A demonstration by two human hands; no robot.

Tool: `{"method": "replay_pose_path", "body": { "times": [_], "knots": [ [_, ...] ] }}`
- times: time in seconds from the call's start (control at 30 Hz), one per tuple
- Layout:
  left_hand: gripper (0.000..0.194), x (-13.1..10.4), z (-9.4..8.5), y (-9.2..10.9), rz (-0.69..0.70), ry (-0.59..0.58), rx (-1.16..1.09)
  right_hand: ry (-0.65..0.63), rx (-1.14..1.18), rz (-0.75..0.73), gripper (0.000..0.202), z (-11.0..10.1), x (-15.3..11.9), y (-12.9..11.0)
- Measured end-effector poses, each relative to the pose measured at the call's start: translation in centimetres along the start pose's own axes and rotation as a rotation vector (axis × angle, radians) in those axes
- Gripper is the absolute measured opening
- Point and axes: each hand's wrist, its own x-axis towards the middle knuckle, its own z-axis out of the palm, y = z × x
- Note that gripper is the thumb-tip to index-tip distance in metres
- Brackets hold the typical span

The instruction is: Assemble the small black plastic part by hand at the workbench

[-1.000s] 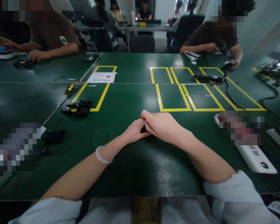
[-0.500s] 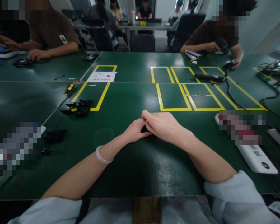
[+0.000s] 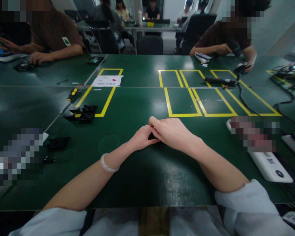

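Observation:
My left hand [image 3: 142, 137] and my right hand [image 3: 173, 129] are clasped together above the middle of the green table [image 3: 147, 183]. The right one lies over the left fingertips, its fingers curled around them. Most of the left fingers are hidden, though its thumb reaches under the right palm. A small dark gap shows between the two; whether anything is inside, I cannot make out. A pale bracelet [image 3: 109, 164] circles my left wrist. Nearest on the left side are black plastic parts [image 3: 87, 113], lying over a yellow tape outline [image 3: 109, 101].
A yellow-black screwdriver [image 3: 73, 94] and a paper sheet [image 3: 107, 81] lie on the far left. To the right are a white device [image 3: 270, 167], partly blurred, a black pen-like tool [image 3: 220, 81] and cables [image 3: 242, 98]. Two co-workers sit opposite, handling objects.

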Motion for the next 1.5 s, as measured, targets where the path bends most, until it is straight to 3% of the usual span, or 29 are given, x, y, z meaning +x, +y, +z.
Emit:
{"method": "replay_pose_path", "body": {
  "times": [0.6,0.77,1.0,1.3,1.5],
  "knots": [
    [0.04,0.09,0.13,-0.16,0.057,-0.005,-0.008,0.023,0.038,-0.011,0.019,0.13,-0.17,-0.2],
    [0.032,-0.01,0.27,-0.27,-0.003,-0.013,-0.003,0.017,-0.012,-0.009,0.028,0.25,-0.01,-0.24],
    [0.044,0.07,-0.04,0.14,0.015,0.012,0.004,0.011,0.008,-0.001,0.019,0.01,-0.07,-0.01],
    [0.034,-0.05,-0.03,0.1,-0.026,-0.022,-0.012,-0.004,-0.022,-0.007,0.022,0.09,-0.05,-0.05],
    [0.042,0.03,-0.08,0.18,0.006,0.001,0.018,0.008,0.056,-0.002,0.019,0.09,-0.08,0.09]
  ]
}}
